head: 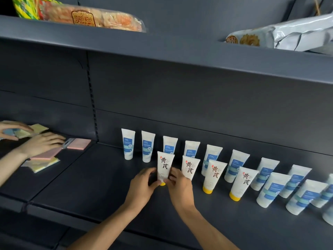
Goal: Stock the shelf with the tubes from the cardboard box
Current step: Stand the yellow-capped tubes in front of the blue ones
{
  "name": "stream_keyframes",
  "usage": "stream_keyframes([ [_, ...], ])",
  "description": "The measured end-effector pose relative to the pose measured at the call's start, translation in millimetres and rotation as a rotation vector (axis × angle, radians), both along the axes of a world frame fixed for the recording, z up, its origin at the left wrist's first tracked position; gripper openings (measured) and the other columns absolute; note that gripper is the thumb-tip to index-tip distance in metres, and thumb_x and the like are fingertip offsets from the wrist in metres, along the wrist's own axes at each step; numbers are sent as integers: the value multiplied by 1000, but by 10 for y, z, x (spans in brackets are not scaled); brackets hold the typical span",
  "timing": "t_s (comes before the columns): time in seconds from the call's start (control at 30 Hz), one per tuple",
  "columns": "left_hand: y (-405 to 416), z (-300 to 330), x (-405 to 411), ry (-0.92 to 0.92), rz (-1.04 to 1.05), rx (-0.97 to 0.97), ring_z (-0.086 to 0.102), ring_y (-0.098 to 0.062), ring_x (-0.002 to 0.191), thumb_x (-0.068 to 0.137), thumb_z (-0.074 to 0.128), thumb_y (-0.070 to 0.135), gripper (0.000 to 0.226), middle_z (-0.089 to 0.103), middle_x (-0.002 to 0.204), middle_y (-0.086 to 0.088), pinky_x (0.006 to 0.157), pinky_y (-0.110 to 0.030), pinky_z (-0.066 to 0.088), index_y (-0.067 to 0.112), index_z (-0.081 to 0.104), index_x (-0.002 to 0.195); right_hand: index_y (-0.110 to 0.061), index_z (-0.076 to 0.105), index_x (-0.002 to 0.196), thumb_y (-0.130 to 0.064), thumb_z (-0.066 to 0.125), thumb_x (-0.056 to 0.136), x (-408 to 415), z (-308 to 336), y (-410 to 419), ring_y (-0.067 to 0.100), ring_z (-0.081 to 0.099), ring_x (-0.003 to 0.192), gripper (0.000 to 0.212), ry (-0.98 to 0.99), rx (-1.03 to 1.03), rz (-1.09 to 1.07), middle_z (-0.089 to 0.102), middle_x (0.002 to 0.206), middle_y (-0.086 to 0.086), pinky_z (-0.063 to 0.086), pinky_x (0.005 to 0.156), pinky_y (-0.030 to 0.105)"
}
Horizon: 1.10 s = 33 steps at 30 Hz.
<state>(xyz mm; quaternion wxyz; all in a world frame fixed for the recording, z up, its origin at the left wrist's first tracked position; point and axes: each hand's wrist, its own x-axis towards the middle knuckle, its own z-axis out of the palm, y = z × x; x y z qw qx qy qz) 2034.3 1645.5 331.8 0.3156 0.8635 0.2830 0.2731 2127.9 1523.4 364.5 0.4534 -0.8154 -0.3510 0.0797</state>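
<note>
hands meet low on the dark shelf (100, 177), both on one yellow-capped tube (164, 166) that stands cap-down at the left end of the front row. left hand (144, 183) has its fingers curled against the tube's lower left side; right hand (177, 184) pinches the lower right edge, thumb and fingertips near the cap. tube upright, brown characters facing out.

front row runs to the right: three more yellow-capped tubes (214, 175), same print, cap-down, spaced apart, the nearest partly hidden behind the right hand. past them, and along the back of the shelf, blue-labelled tubes (128, 144) stand on their white caps in a line that goes out of view at the right edge.

cardboard box not in view.

left bay of the shelf: another person's hands (43, 142) rest on flat pink and yellow packets (79, 143), some stacked, some loose.

upper shelf (162, 49): clear-wrapped biscuit pack (93, 18) at left, silver-grey snack bag (288, 36) at right.
</note>
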Motion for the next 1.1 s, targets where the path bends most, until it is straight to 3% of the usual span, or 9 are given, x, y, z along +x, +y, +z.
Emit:
stream_keyframes([
  [0.07, -33, -8, -126, -13, 17, 76, 61, 1, 104, 84, 76, 36, 40, 63, 116, 19, 87, -16, 51, 28, 63, 121, -19, 60, 123, -16, 67, 92, -37, -32, -141, -11, 59, 90, 32, -16, -8, 27, 59, 96, -26, 47, 78, 6],
  [0.17, -72, 35, -311, -55, -2, 160, 61, 2, 101, 86, 74, 32, 30, 63, 111, 21, 85, -22, 54, 29, 65, 115, -20, 56, 131, -26, 67, 92, -63, -48, -376, 5, 61, 111, 41, -153, -54, 73, 64, 117, -10, 50, 90, 18],
  [0.3, -172, 121, -428, -45, -79, 345, 59, -1, 110, 91, 66, 34, 34, 62, 122, 17, 92, -24, 53, 28, 62, 124, -19, 50, 136, -29, 62, 95, -13, -39, -688, 16, 64, 106, 44, -379, -119, 119, 61, 129, -3, 53, 84, 26],
  [0.37, -271, 170, -406, -32, -120, 393, 58, -5, 116, 91, 66, 36, 41, 61, 128, 15, 95, -26, 52, 27, 59, 131, -21, 48, 138, -31, 60, 95, 43, -21, -861, 16, 63, 106, 45, -430, -121, 111, 59, 130, -3, 52, 81, 25],
  [0.53, -649, 311, -197, -18, -262, 408, 50, -1, 125, 92, 62, 45, 54, 52, 139, 18, 101, -21, 47, 33, 48, 143, -25, 43, 142, -37, 61, 94, 205, 46, -1355, 8, 47, 129, 53, -558, -141, 89, 50, 142, -13, 51, 95, 27],
  [0.73, -1214, 402, 204, -14, -448, 441, 38, 2, 134, 93, 58, 51, 58, 42, 147, 22, 105, -16, 37, 35, 41, 146, -25, 42, 144, -42, 60, 93, 382, 123, -2112, 8, 47, 129, 57, -600, -213, -31, 49, 144, -14, 46, 97, 23],
  [0.93, -1892, 419, 644, -29, -613, 430, 39, 3, 133, 92, 60, 50, 56, 43, 144, 22, 107, -14, 34, 34, 43, 144, -25, 43, 143, -44, 60, 93, 518, 118, -2994, 11, 51, 122, 56, -541, -250, -194, 52, 138, -13, 50, 90, 26],
  [1.1, -2551, 367, 962, -37, -725, 414, 36, 5, 132, 92, 62, 48, 55, 42, 143, 24, 108, -6, 20, 35, 44, 142, -26, 43, 142, -46, 61, 92, 609, 84, -3734, 13, 59, 114, 57, -496, -289, -318, 51, 138, -12, 48, 88, 25],
])
